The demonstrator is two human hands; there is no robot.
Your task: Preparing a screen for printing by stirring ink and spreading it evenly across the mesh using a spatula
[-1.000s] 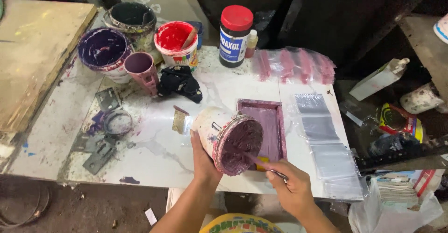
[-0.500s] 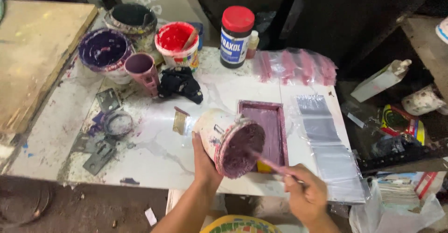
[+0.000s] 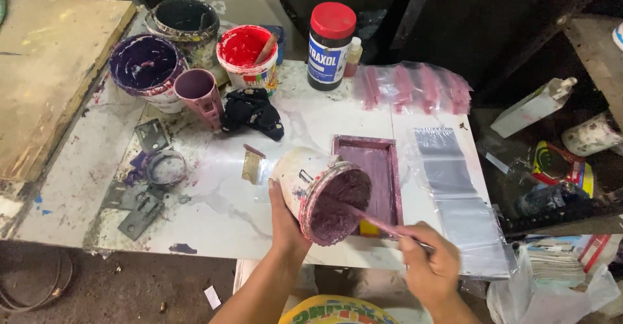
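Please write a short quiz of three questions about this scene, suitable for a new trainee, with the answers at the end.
1. True or false: the left hand holds the white plastic bucket of purple paint tilted on its side.
2. What does the right hand hold?
A. a thin paint-stained stick
B. a pair of scissors
C. a sponge
3. Which thing lies on the white table just behind the tilted bucket: the purple-stained rectangular screen frame, or the red-capped dark jar?

Key:
1. True.
2. A; its tip reaches into the bucket.
3. The rectangular screen frame.
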